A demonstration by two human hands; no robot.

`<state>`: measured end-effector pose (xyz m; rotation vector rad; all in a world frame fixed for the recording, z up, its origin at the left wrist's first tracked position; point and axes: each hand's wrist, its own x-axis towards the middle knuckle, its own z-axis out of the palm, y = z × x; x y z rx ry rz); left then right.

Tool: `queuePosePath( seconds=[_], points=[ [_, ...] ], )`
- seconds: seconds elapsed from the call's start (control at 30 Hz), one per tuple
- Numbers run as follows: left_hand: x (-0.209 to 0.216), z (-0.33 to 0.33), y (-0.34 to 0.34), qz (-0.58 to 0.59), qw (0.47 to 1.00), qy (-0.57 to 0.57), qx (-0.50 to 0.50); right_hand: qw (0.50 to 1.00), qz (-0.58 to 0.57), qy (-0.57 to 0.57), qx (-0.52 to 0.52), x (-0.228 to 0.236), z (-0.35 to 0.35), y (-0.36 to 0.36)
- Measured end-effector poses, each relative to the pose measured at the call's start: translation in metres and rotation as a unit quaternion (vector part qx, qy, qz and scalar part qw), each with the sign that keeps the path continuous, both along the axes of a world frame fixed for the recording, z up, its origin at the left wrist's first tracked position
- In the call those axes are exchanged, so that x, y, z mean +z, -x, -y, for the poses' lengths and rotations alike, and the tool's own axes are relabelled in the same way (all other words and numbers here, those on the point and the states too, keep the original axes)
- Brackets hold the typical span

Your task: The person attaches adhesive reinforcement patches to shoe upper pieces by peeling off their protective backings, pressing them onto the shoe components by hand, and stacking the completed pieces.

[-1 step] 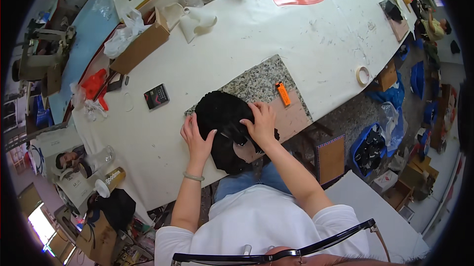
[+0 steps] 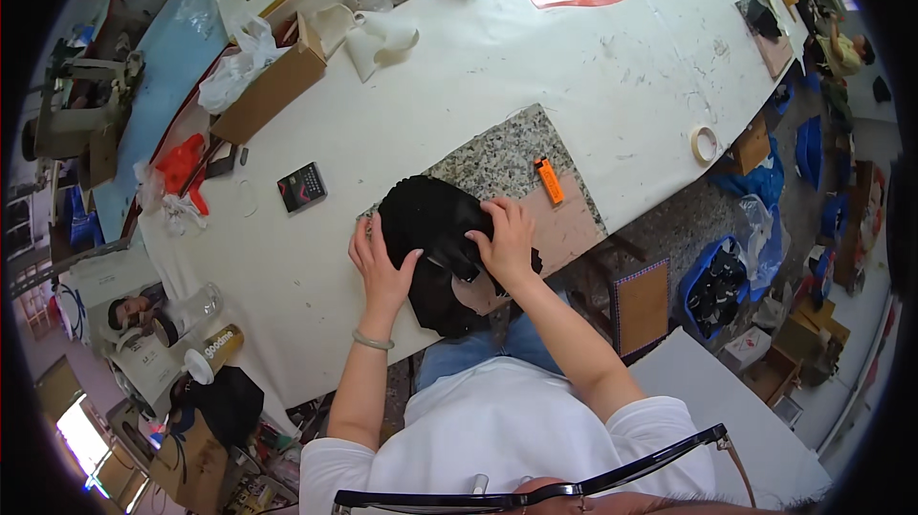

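White table (image 2: 296, 266); fingers (image 2: 379, 243) parted, touching black fabric (image 2: 426, 211)

a white top (image 2: 516, 429) with short sleeves (image 2: 665, 424) is covering the torso, while blue jeans (image 2: 448, 364) are showing below its hem. a pale greenish bangle (image 2: 373, 342) is ringing the left wrist (image 2: 382, 320); thick black-framed glasses (image 2: 612, 478) with a brownish temple (image 2: 738, 465) are curving across the lower edge.

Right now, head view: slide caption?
Left hand and right hand on black fabric at a white table, orange lighter lying to the right.
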<state>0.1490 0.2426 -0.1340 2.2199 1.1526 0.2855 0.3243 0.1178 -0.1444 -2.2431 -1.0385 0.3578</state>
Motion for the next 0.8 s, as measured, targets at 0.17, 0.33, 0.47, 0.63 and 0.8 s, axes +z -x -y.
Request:
queuePosePath(
  seconds=[0.17, 0.33, 0.47, 0.63, 0.8],
  points=[
    [0.049, -0.039, -0.036, 0.011, 0.952, -0.135, -0.274, 0.989, -0.011, -0.101, 0.108, 0.025, 0.016, 0.023],
    [0.05, -0.058, -0.027, 0.029, 0.852, -0.111, -0.511, 0.918, -0.382, -0.085, 0.07, 0.053, 0.047, 0.022],
    [0.052, -0.057, -0.022, 0.029, 0.836, -0.09, -0.54, 0.997, -0.07, 0.038, -0.004, 0.016, 0.042, -0.008],
    [0.051, -0.06, -0.03, 0.03, 0.844, -0.068, -0.531, 0.995, -0.051, 0.078, 0.027, 0.009, 0.037, 0.0],
    [0.06, -0.062, -0.057, 0.027, 0.86, -0.067, -0.505, 1.0, 0.011, -0.002, 0.008, 0.014, 0.04, 0.01]
  ],
)
